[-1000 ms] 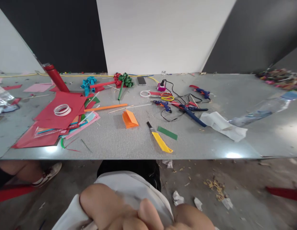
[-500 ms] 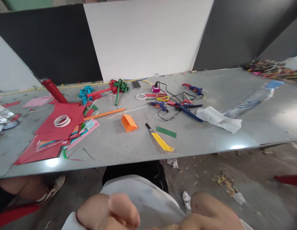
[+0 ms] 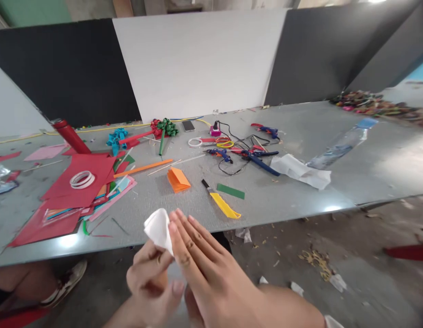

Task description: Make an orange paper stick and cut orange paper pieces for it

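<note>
A folded piece of white tissue or thin paper [image 3: 159, 230] sticks up from my left hand [image 3: 150, 273], whose fingers are closed around its lower end. My right hand [image 3: 206, 266] lies against the tissue's right side, its fingers stretched out flat and side by side. Both hands are close together in front of the table's near edge. Beyond them on the table lie a folded orange paper [image 3: 179, 180], a yellow-handled cutter [image 3: 222, 202] and a green paper strip [image 3: 231, 191].
Red paper sheets [image 3: 79, 175] with white tape rolls [image 3: 82, 179] lie left, near a red bottle [image 3: 70, 135]. Glue guns [image 3: 220, 154], blue-handled pliers [image 3: 264, 162] and crumpled white paper [image 3: 300, 171] lie to the right. Another person's leg [image 3: 23, 280] shows below the table, left.
Both hands have risen from low in front of my body toward the table edge. The white tissue now shows between them. The view has tilted up slightly.
</note>
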Demonstrator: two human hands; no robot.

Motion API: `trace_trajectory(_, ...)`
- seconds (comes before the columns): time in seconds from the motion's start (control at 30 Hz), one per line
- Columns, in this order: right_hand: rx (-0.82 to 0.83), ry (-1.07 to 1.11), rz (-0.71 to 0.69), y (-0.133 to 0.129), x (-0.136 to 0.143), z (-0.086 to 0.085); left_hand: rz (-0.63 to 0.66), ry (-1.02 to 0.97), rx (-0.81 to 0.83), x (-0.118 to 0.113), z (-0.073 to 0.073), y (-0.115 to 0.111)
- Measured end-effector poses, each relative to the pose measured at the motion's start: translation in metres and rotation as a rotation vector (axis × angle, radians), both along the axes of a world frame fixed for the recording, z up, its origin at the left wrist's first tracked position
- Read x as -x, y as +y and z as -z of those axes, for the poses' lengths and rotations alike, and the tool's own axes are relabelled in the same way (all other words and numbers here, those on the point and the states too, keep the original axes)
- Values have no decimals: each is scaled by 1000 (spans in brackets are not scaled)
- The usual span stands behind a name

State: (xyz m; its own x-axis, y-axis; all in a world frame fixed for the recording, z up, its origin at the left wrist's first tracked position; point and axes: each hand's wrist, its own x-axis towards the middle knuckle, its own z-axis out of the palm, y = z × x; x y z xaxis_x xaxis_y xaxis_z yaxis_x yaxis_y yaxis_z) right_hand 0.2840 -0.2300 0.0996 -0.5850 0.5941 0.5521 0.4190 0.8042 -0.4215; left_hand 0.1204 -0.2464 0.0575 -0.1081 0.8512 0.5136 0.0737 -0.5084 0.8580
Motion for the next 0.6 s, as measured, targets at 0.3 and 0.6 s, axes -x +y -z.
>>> trace_trajectory(0.3, 398, 238, -139, 14, -1, 45, -22, -522, 355, -25, 27, 38)
trace_trajectory(0.6, 1118, 772, -357, 50, -5, 61, 138, -554, 564, -28, 31, 41)
